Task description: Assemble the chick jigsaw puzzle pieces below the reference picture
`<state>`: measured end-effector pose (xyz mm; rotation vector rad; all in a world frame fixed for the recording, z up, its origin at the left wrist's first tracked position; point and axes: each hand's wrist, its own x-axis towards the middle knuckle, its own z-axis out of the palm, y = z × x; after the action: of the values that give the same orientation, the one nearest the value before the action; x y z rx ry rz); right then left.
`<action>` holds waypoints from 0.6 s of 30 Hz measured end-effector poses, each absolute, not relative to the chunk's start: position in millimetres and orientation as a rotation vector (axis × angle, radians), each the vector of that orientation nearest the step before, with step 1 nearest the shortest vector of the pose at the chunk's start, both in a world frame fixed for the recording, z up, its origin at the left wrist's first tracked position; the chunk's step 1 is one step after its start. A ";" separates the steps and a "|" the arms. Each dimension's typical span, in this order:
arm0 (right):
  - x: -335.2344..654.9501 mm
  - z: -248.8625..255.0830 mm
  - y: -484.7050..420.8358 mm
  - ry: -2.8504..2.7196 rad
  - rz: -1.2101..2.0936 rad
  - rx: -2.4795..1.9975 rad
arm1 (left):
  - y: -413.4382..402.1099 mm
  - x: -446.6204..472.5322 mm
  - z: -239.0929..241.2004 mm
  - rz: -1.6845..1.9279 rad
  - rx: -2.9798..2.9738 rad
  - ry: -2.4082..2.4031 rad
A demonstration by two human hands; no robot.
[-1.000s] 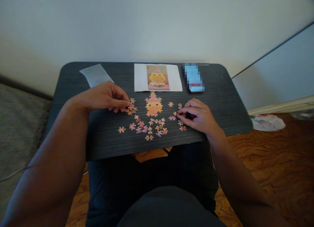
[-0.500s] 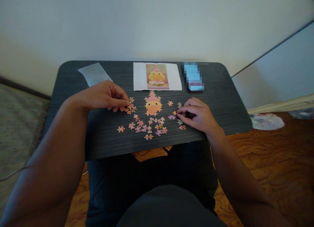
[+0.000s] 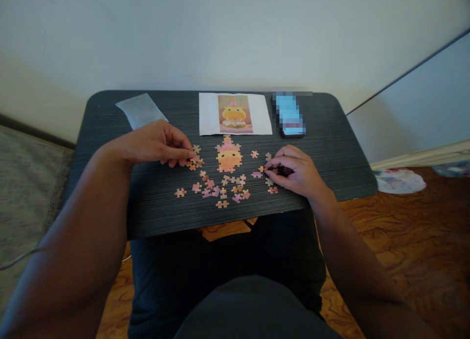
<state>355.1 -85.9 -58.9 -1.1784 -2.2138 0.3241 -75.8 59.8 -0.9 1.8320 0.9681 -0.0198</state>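
A small dark table (image 3: 330, 158) carries a partly joined yellow and pink puzzle cluster (image 3: 228, 156) at its middle. Several loose puzzle pieces (image 3: 220, 190) lie scattered below it. My left hand (image 3: 154, 143) rests to the left of the cluster, fingers curled, fingertips pressed on a small group of pieces (image 3: 194, 160). My right hand (image 3: 293, 171) lies to the right, fingers pinched on a small puzzle piece (image 3: 262, 169). A reference picture sheet (image 3: 235, 114) lies behind the cluster.
A phone (image 3: 289, 116) lies at the back right of the table, a pale plastic bag (image 3: 141, 110) at the back left. The wall stands close behind. My legs are under the table's near edge. Wooden floor with a crumpled bag (image 3: 400, 181) lies to the right.
Almost nothing has changed; both hands stay where they were, with only a slight shift of the view.
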 end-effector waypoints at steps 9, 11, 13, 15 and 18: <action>353.8 -55.3 -85.9 -2.215 0.320 -1.157 | 62.6 -78.5 -4.9 -0.025 1.835 0.965; 353.6 -54.2 -85.7 -2.205 0.354 -1.150 | 62.8 -78.4 -4.5 -0.042 1.842 0.953; 353.8 -53.4 -85.1 -2.201 0.395 -1.146 | 62.7 -78.0 -3.8 -0.047 1.848 0.948; 354.4 -52.7 -84.8 -2.190 0.434 -1.149 | 62.2 -77.5 -3.2 -0.040 1.850 0.950; 355.3 -50.7 -85.2 -2.144 0.503 -1.179 | 61.3 -76.9 -2.2 -0.029 1.855 0.949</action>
<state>355.3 -85.2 -50.7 -1.1792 -2.1443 0.5031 -76.9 61.3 -2.2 1.8551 0.9485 -0.0289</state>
